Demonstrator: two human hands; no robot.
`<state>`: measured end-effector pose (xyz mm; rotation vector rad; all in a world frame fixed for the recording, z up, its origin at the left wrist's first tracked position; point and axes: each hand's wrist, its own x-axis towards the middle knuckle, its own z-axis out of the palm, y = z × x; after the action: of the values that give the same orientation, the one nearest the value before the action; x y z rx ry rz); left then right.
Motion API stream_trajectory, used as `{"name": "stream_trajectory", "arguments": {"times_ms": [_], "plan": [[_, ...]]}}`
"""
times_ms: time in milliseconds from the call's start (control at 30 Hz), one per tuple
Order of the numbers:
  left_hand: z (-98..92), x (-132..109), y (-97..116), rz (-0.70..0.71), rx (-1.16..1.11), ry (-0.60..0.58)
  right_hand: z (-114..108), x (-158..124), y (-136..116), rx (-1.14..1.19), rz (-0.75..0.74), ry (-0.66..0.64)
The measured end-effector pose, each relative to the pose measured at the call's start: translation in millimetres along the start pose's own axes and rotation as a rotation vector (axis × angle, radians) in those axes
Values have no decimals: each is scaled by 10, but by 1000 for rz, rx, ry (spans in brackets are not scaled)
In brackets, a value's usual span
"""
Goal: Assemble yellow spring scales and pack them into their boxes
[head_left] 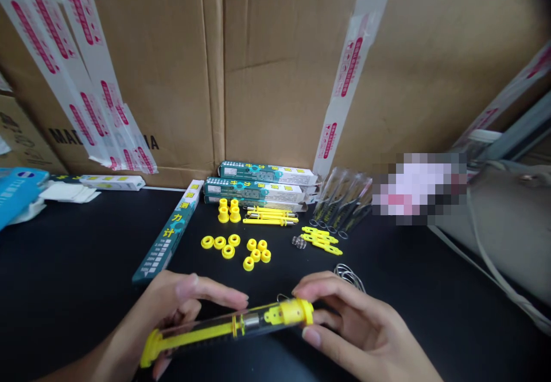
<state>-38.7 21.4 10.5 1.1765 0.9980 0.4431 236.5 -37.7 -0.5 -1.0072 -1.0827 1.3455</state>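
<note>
Both hands hold one clear plastic tube (215,330) with a yellow rod, a metal spring and yellow end pieces inside, lying almost level just above the black table (64,279). My left hand (172,307) wraps round the tube's left half, fingers curled over it. My right hand (344,319) pinches the yellow cap (293,311) at the tube's right end. Beyond the hands lie several loose yellow rings (224,244), yellow caps (229,211), yellow rods (271,217), flat yellow strips (321,240) and a small metal spring (298,242).
Green and white boxes (258,184) are stacked at the back, and one long box (170,233) lies diagonally. Clear tubes (340,201) and wire rings (349,276) sit to the right. Taped cardboard cartons (275,66) form a wall behind. A grey bag (508,221) with a strap is at the right.
</note>
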Motion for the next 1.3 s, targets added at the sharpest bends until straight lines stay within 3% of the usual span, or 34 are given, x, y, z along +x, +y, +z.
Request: {"name": "stream_trajectory", "arguments": {"times_ms": [133, 333, 400, 500, 600, 733, 867, 1100, 1300], "plan": [[149, -73, 62, 75, 166, 138, -12, -18, -10, 10, -16, -1], [227, -88, 206, 4, 202, 214, -197, 0, -20, -128, -47, -90], [205, -72, 209, 13, 162, 222, -272, 44, -7, -347, -151, -63], [180, -53, 194, 25, 99, 216, -337, 146, 26, -818, -482, 16], [150, -33, 147, 66, 32, 183, -312, 269, 46, -1135, -710, -74], [59, 17, 41, 106, -3, 121, -166, 426, 61, -1321, -696, -167], [-8, 61, -12, 131, 32, 22, 4, 554, 88, -1356, -693, -93], [74, 2, 96, 100, 11, 47, 147, 659, 140, -1346, -633, 7], [87, -19, 128, 43, 35, 83, 71, 576, 63, -1176, -592, 36]]}}
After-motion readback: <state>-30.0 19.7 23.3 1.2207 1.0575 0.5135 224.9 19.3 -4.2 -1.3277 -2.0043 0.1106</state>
